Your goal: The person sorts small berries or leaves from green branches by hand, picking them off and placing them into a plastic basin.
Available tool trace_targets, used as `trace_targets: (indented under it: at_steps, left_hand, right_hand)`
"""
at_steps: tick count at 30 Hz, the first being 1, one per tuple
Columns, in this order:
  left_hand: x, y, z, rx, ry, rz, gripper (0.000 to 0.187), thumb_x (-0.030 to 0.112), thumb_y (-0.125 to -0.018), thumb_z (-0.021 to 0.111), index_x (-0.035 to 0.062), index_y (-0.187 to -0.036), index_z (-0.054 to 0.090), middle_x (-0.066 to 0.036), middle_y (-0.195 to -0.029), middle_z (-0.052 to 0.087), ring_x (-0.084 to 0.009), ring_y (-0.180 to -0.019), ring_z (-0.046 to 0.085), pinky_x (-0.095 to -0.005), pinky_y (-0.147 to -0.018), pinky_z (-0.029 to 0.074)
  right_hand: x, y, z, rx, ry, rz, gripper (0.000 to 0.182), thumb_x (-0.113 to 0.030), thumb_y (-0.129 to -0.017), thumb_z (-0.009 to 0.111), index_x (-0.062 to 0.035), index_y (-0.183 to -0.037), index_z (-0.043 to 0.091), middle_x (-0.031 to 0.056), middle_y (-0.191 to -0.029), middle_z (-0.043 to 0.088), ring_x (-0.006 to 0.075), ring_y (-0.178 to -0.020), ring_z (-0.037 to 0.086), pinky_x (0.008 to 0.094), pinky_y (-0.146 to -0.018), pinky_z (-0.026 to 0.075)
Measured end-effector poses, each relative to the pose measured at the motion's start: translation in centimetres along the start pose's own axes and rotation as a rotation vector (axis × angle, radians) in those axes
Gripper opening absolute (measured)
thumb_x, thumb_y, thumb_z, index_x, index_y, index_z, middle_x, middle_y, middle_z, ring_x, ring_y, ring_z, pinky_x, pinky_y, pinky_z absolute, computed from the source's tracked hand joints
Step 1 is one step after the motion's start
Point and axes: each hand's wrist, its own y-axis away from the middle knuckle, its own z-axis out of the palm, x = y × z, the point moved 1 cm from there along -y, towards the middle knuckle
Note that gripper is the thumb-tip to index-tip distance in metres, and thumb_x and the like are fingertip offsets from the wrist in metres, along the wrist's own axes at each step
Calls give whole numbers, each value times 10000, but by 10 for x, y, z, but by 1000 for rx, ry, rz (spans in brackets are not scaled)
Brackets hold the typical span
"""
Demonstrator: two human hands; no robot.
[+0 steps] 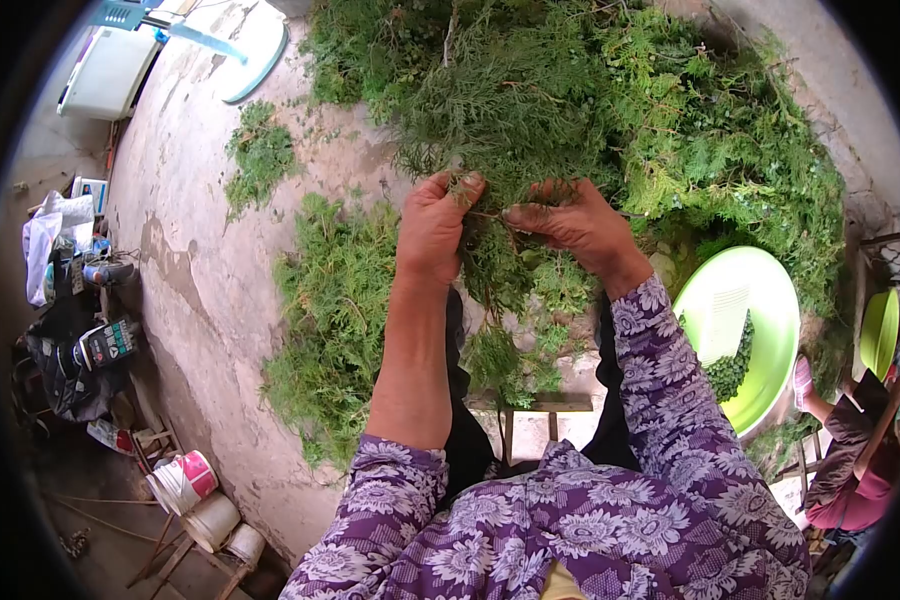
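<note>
Both hands meet over a leafy evergreen branch [495, 255] that hangs down between my knees. My left hand [436, 225] is closed, its thumb and fingers pinching a part of the branch. My right hand [575, 228] has its thumb and fingers closed round the thin brown stem a little to the right. Just beyond my hands lies a big heap of green evergreen branches [530, 90]. To the right stands a light green basin [770, 330] with small green cones or berries [732, 370] in it.
A pile of sprigs [335, 310] lies on the concrete floor [200, 330] to the left, with a smaller clump [260, 150] farther off. White buckets [185, 482] stand at lower left. At the right edge another person [860, 460] sits near a green basin [879, 335].
</note>
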Motion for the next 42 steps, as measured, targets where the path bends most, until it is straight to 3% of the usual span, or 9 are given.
trace_targets:
  at_steps: [5,23,26,28,35,37,38,39,42]
  left_hand:
    - [-2,-1,-2,26,43,1,128,109,-795,607,29,-887,568,-13,-773,594,-80,-641,541,-222,-567,445]
    - [-11,5,8,159,-687,425,182,138,-810,567,-27,-739,536,-47,-547,455,-105,-540,369,-280,-501,352]
    - [-9,6,8,261,-946,460,205,150,-806,562,-41,-741,526,-125,-538,437,-161,-507,370,-312,-481,343]
    - [-13,3,3,289,-885,494,201,142,-805,547,-50,-752,522,-177,-558,445,-210,-496,383,-331,-480,342]
    - [-4,7,9,379,-942,624,181,128,-796,556,-46,-754,538,-154,-556,479,-216,-489,392,-333,-475,338]
    - [6,-7,-12,534,-741,627,165,122,-799,568,-41,-778,561,-90,-577,510,-167,-493,377,-314,-479,332]
    - [9,-4,-16,571,-556,455,180,128,-810,574,-50,-841,572,-21,-627,517,-114,-538,373,-298,-497,329]
    - [11,-2,-19,585,-552,453,180,128,-810,574,-50,-841,572,-21,-627,517,-114,-538,373,-298,-497,329]
    - [6,-10,-41,491,-217,454,239,139,-806,596,-57,-939,561,25,-683,519,-74,-572,393,-246,-532,354]
  right_hand:
    - [5,-1,0,-78,-296,0,191,-187,-693,705,-69,-760,570,-66,-601,486,30,-538,433,166,-449,307]
    - [21,-7,-7,-332,269,58,218,-195,-676,611,-65,-557,481,-79,-542,389,37,-511,338,217,-467,260]
    - [21,-11,-5,-110,573,121,238,-173,-647,591,-46,-501,453,-50,-471,353,46,-458,325,240,-412,250]
    - [19,-10,-4,1,644,-37,291,-257,-595,592,5,-502,505,105,-436,392,160,-402,401,318,-417,340]
    - [16,10,11,-210,789,-220,267,-277,-573,594,-16,-531,561,138,-499,499,222,-447,493,354,-451,383]
    - [27,20,22,-546,629,-135,286,-289,-586,597,-8,-539,566,132,-475,482,217,-454,488,335,-466,387]
    - [26,22,19,-651,579,-176,231,-247,-642,585,-18,-618,602,76,-497,508,170,-465,486,285,-457,374]
    - [22,23,13,-665,580,-173,231,-247,-642,585,-18,-618,602,76,-497,508,170,-465,486,285,-457,374]
    - [14,18,-20,-468,-192,-105,164,-156,-744,525,-32,-827,593,-22,-614,496,58,-499,404,196,-442,307]
